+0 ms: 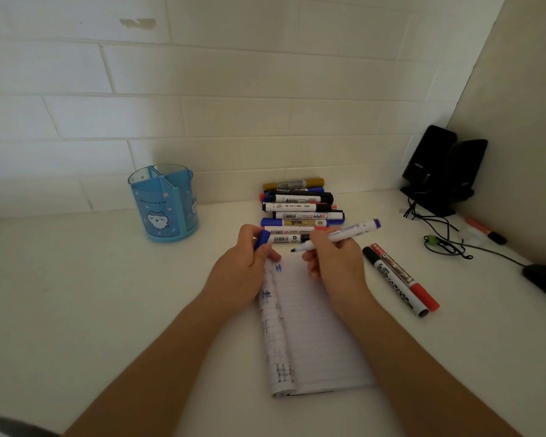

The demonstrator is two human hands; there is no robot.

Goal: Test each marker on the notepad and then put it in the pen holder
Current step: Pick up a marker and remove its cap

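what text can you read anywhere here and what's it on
"WhiteBoard": on the red marker, right of the notepad.
"hachiware": on the blue pen holder, faint, so probably.
Too blurred: the logo on the speaker.
Too small to read: print on the marker pile, the black marker beside the red one, and the marker in the right hand.
Notepad: blue scribbles only, no words.

You can read "WhiteBoard" along the barrel of the red marker (402,275), right of the notepad (316,326). On the blue pen holder (164,206), far left, the pale lettering above the cat drawing looks like "hachiware". The notepad bears blue hash-like signs by its far left corner. The piled markers (300,206) show barcodes, their print too small to read.
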